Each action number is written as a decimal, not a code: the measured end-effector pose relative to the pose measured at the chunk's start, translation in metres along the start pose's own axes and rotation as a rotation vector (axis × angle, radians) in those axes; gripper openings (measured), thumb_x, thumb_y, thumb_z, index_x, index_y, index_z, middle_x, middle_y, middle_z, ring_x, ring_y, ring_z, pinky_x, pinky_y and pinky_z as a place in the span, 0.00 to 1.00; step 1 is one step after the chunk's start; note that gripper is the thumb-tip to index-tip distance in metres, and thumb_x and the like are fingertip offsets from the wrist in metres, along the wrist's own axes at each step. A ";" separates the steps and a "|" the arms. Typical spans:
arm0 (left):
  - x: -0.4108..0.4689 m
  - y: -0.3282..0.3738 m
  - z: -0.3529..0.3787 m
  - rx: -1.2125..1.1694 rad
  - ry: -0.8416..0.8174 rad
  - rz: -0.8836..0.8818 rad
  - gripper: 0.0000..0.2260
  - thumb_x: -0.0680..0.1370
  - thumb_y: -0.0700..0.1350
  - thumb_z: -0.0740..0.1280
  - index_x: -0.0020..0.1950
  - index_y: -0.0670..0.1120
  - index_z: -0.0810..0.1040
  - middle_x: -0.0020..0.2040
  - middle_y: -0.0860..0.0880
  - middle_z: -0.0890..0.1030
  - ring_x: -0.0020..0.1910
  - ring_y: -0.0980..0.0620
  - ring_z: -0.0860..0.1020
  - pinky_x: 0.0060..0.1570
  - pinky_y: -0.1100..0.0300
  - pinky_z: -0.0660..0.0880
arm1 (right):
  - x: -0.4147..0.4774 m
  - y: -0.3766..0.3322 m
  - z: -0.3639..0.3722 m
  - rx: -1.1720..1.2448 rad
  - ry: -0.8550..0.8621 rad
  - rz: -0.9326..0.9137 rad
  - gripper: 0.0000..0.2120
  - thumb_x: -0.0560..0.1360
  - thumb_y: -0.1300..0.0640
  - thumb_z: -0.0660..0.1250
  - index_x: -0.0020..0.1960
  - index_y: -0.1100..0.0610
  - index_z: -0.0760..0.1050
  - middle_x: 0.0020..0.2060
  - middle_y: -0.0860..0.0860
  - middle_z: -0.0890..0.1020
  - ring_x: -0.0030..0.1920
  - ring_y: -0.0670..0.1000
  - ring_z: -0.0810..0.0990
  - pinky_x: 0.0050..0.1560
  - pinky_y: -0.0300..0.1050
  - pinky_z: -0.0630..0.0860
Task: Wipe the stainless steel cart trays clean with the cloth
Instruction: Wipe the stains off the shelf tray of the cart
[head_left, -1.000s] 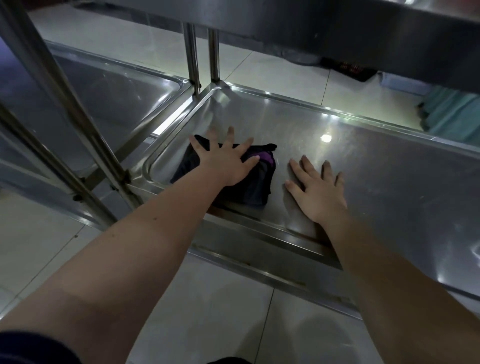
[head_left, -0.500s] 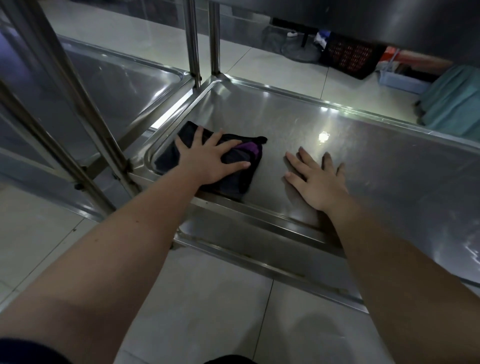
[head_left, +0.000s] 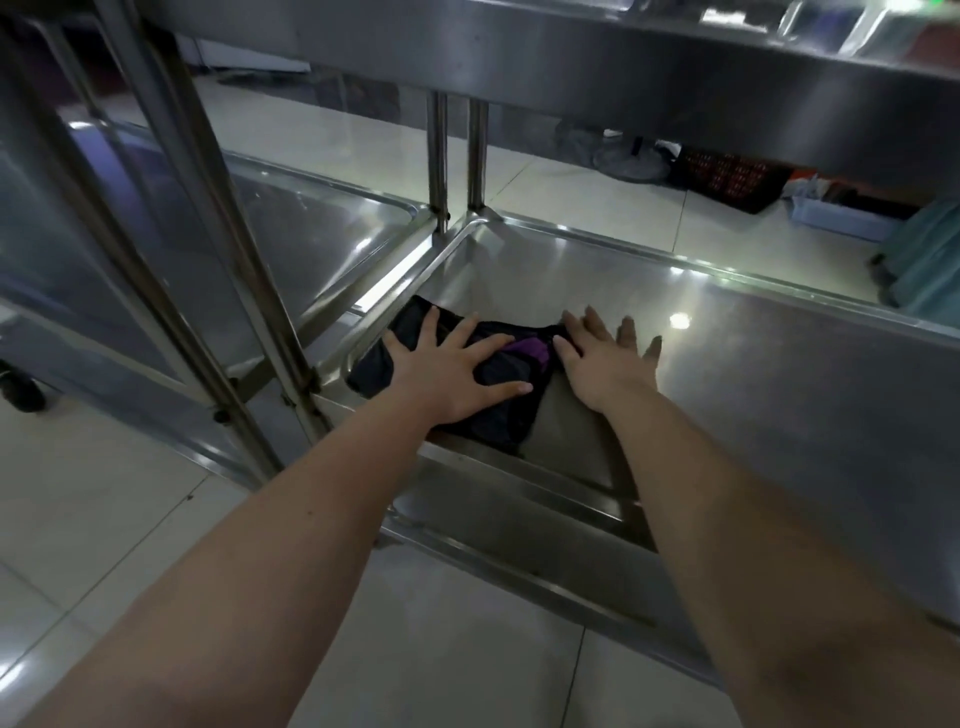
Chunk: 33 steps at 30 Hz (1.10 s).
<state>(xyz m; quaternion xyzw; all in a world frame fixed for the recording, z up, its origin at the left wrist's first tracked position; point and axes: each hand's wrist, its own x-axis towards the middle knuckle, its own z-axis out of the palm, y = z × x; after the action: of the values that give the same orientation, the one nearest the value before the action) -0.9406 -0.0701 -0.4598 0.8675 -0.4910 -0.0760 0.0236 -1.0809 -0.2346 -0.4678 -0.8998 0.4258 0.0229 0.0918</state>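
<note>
A dark cloth with a purple patch (head_left: 506, 364) lies bunched in the near left corner of the lower stainless steel tray (head_left: 779, 374). My left hand (head_left: 447, 371) presses flat on the cloth, fingers spread. My right hand (head_left: 602, 358) rests flat on the tray just right of the cloth, its thumb side touching the cloth's edge. Both forearms reach over the tray's front rim.
An upper steel tray (head_left: 623, 67) overhangs close above. Upright cart posts (head_left: 457, 156) stand at the tray's far left corner, slanted posts (head_left: 208, 244) at the near left. A second cart's tray (head_left: 291, 228) sits to the left. Crates and a fan base (head_left: 727, 176) are on the tiled floor beyond.
My left hand slid the cloth left into the tray's near corner. My right hand moved left until it touched the cloth's edge. The view rose, showing the upper tray.
</note>
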 end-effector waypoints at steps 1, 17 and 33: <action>-0.002 -0.006 0.000 -0.003 -0.007 -0.004 0.42 0.59 0.85 0.39 0.72 0.75 0.44 0.80 0.61 0.44 0.78 0.41 0.39 0.65 0.23 0.41 | 0.001 0.002 0.002 -0.005 -0.006 -0.003 0.25 0.81 0.37 0.39 0.78 0.36 0.44 0.79 0.41 0.45 0.79 0.58 0.41 0.72 0.69 0.37; 0.122 -0.001 -0.008 -0.013 -0.008 0.016 0.42 0.59 0.85 0.41 0.72 0.75 0.47 0.80 0.58 0.45 0.78 0.38 0.39 0.62 0.23 0.37 | 0.012 0.024 0.009 -0.148 0.085 -0.114 0.28 0.78 0.34 0.38 0.77 0.34 0.39 0.79 0.41 0.45 0.79 0.58 0.45 0.75 0.63 0.42; 0.070 -0.018 -0.004 0.007 -0.045 0.041 0.42 0.58 0.85 0.39 0.72 0.76 0.42 0.80 0.58 0.42 0.78 0.40 0.38 0.65 0.25 0.36 | 0.015 0.024 0.004 -0.102 0.040 -0.093 0.30 0.76 0.31 0.39 0.77 0.34 0.42 0.79 0.41 0.46 0.79 0.58 0.43 0.75 0.62 0.40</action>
<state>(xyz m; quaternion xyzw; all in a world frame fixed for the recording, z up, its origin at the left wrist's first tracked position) -0.8891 -0.1208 -0.4658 0.8554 -0.5094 -0.0933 0.0109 -1.0895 -0.2602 -0.4767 -0.9224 0.3836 0.0223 0.0382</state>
